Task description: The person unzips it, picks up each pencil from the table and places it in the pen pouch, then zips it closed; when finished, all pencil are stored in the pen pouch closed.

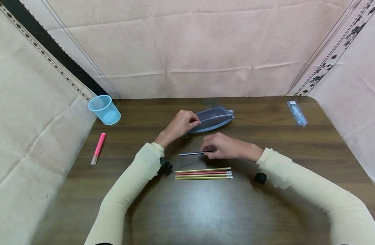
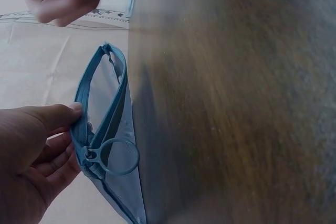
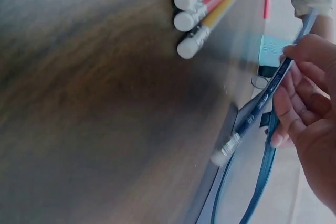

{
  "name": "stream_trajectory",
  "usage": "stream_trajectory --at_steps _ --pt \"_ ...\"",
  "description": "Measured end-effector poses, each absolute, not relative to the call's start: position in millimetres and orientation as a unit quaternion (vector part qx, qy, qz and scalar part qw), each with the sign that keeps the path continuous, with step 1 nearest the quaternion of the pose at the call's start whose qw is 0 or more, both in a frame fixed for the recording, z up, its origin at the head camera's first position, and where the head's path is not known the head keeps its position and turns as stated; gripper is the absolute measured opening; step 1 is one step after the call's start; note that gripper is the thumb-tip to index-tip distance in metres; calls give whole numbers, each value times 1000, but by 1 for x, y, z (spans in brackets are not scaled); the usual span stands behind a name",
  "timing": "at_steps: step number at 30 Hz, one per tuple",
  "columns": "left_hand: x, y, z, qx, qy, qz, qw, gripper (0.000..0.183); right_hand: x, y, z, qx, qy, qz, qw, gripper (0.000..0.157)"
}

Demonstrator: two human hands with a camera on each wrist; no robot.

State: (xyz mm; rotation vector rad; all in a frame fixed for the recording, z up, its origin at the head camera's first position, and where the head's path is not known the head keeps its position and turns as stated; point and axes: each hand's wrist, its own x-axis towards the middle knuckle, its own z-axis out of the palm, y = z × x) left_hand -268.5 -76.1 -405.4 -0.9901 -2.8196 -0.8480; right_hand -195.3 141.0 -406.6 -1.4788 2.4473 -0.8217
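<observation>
pink cloth is hanging behind the dark wood table [image 1: 297,153]. i'm loading pencils into the blue pouch [image 1: 216,119] at the table's far middle — my left hand [image 1: 178,126] is pinching its unzipped edge, my right hand [image 1: 224,147] is gripping a dark pencil [image 1: 192,153]. next, i judge, it needs steering into the mouth — four pencils [image 1: 203,173] are lying nearer me.

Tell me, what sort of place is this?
Probably a makeshift recording corner: a brown table hemmed in by pale cloth drapes, with pencils, a blue pencil case and a cup laid out.
</observation>
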Motion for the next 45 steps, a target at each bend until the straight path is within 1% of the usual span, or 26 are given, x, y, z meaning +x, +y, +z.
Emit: stream_trajectory --at_steps 5,8,11,19,23,26,28,30,33,35,36,41,43,45 --pt "-270 -76 -406 -323 -906 -274 23 16 -199 144 -402 -424 818 -380 82 11" --pt "-270 -76 -406 -321 -905 -277 27 14 -203 144 -400 -359 805 -461 101 9" --pt "-271 -75 -405 -316 -908 -275 31 14 -206 143 -401 -287 772 -550 136 10" --pt "-271 -74 -405 -317 -911 -261 33 17 -212 143 -406 -50 621 -736 265 30" --pt "-272 -72 -404 -320 -910 -261 34 17 -216 148 -409 79 489 -808 318 28" --pt "-272 -71 -404 -321 -910 -261 36 17 -221 152 -412 142 425 -826 342 28" --pt "-272 -70 -403 -320 -910 -261 34 17 -226 154 -413 167 415 -825 346 27" --pt "-272 -70 -403 -318 -911 -260 32 17 -232 156 -413 181 415 -825 339 22" --pt "-272 -69 -402 -314 -913 -259 23 18 -242 157 -413 200 428 -825 311 15" --pt "-272 -68 -403 -311 -914 -258 20 19 -248 157 -412 205 437 -824 295 14" --pt "-271 -68 -403 -310 -915 -259 18 19 -250 156 -412 208 443 -823 289 18" --pt "-271 -66 -406 -315 -914 -256 19 18 -260 147 -413 224 464 -815 265 47" --pt "-271 -66 -407 -318 -912 -258 20 18 -263 142 -414 232 471 -812 255 51" --pt "-271 -66 -407 -315 -911 -264 20 17 -267 137 -415 237 475 -811 248 52"
